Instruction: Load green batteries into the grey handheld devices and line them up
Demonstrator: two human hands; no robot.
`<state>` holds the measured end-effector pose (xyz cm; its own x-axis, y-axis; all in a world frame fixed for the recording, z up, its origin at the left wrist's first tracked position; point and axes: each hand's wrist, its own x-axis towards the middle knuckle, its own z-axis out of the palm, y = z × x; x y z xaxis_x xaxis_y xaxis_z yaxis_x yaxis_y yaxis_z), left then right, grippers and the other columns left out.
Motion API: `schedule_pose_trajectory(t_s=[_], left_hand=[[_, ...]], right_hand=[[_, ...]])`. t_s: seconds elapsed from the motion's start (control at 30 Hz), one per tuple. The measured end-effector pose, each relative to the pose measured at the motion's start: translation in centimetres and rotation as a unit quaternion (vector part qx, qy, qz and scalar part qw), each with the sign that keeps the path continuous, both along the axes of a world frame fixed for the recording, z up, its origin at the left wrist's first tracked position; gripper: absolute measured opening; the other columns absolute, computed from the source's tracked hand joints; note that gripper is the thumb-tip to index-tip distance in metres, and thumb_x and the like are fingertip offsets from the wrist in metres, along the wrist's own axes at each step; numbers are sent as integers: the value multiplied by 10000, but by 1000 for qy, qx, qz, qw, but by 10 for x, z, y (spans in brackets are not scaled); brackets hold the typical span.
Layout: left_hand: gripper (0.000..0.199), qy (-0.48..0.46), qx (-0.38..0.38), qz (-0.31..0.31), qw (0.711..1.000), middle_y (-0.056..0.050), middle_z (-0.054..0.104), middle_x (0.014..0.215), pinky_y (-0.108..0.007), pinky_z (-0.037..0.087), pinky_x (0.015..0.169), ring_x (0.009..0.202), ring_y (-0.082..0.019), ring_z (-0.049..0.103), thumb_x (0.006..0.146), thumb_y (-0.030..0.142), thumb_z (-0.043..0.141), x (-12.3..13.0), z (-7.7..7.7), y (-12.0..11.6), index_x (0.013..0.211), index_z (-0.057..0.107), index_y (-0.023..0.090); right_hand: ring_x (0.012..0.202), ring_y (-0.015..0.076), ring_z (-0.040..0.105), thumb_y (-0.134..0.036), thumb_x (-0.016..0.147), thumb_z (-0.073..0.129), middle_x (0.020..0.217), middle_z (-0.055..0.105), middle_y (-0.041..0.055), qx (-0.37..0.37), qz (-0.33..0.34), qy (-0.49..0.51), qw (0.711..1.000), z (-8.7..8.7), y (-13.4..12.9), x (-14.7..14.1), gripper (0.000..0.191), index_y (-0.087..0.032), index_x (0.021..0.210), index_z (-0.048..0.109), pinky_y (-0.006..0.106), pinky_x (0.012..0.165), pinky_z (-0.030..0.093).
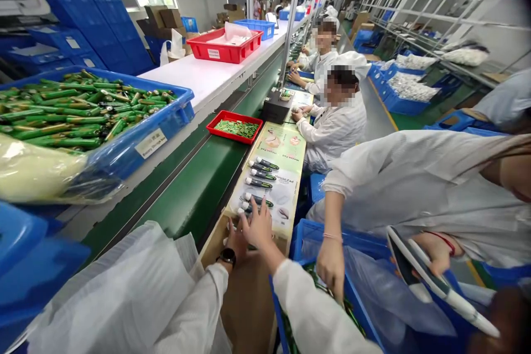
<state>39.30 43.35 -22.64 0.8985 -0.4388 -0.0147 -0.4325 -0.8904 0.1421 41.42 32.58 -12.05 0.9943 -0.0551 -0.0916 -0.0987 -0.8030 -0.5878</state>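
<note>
Several dark grey devices with white round tips and green marks [260, 183] lie in a row on a printed mat [286, 199]. My right hand [258, 227] reaches over the near end of the row, fingers spread, its fingertips at the nearest devices. Beside it on the left, my left hand [235, 240], with a black watch on the wrist, is low at the mat's near edge. Its fingers are partly hidden, and what they touch is unclear. A brown board [249, 304] lies beneath my forearms.
A blue bin of green batteries [143, 138] stands at left, a red tray of batteries [235, 126] ahead by the green conveyor [194, 191]. At right, a co-worker's hand [332, 265] reaches into a blue bin [305, 227]; the other holds white-and-grey devices. Co-workers sit farther along.
</note>
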Motion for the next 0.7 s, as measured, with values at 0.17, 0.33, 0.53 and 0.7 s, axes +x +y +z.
schedule_pose_trajectory(t_s=[0.17, 0.33, 0.53, 0.7], left_hand=[[1055, -32, 35, -25, 999, -105, 203, 1656, -834, -39, 1042, 1473, -533, 113, 620, 831, 645, 1, -22, 22, 1528, 280, 434], [1022, -39, 44, -78, 995, -67, 114, 1679, -779, 52, 1096, 1486, -505, 100, 626, 843, 630, 22, -32, 23, 1512, 320, 440], [983, 15, 5, -81, 997, -61, 69, 1685, -789, 99, 1091, 1493, -494, 92, 709, 841, 544, 64, -10, 1, 1544, 191, 463], [1011, 35, 2, -47, 998, -55, 80, 1685, -787, 80, 1102, 1493, -507, 33, 702, 826, 578, 95, -3, -16, 1554, 192, 442]], right_hand=[[1503, 476, 18, -670, 904, 444, 1675, -60, 110, -148, 8, -2, 989, -49, -4, 144, 823, -343, 1594, 134, 727, 1109, 71], [1499, 466, -88, -794, 855, 370, 1677, -69, 91, -234, 72, -62, 968, -91, -26, 216, 902, -346, 1593, 107, 724, 1099, -71], [1482, 494, 58, -860, 835, 239, 1660, 92, 167, -222, 89, -63, 969, -128, -49, 284, 919, -329, 1584, 207, 758, 1077, -16], [1449, 507, 127, -810, 874, 272, 1645, 123, 205, -208, 133, -91, 965, -138, -64, 339, 915, -229, 1581, 247, 783, 1051, 28]])
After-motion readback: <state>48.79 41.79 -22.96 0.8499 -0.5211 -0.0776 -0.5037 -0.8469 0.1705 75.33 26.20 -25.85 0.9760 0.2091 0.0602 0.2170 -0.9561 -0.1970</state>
